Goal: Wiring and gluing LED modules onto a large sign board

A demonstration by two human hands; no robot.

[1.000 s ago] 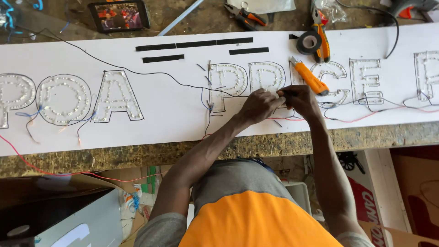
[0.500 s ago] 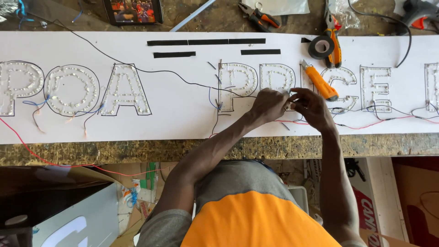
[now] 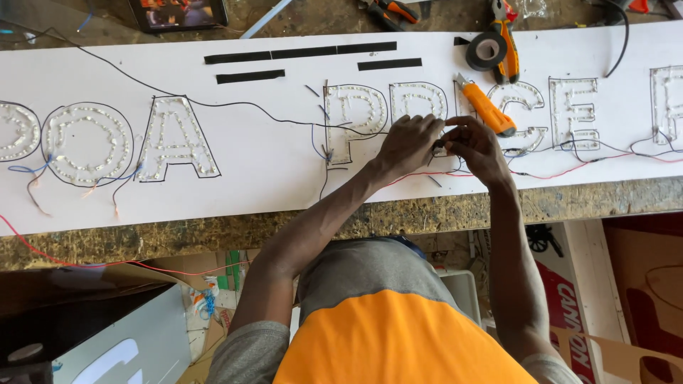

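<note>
A long white sign board point(image 3: 270, 171) lies across the workbench, with outlined letters filled with small lamps. My left hand point(image 3: 411, 144) and my right hand point(image 3: 475, 146) meet over one of the middle letters, fingertips pinched together on thin wires point(image 3: 439, 147) at the board's surface. Black, red and blue wires run along the board from that spot. An orange utility knife point(image 3: 486, 108) lies just beyond my right hand.
A roll of black tape point(image 3: 486, 51) and orange-handled pliers point(image 3: 505, 39) lie at the far edge. Black tape strips point(image 3: 299, 53) are stuck on the board. A tablet point(image 3: 181, 12) sits at the back left. Cardboard boxes point(image 3: 633, 284) stand below the bench.
My hands stay together on the wires over the same letter; the fingers shift slightly. The camera view has drifted a little, so the board sits further left.
</note>
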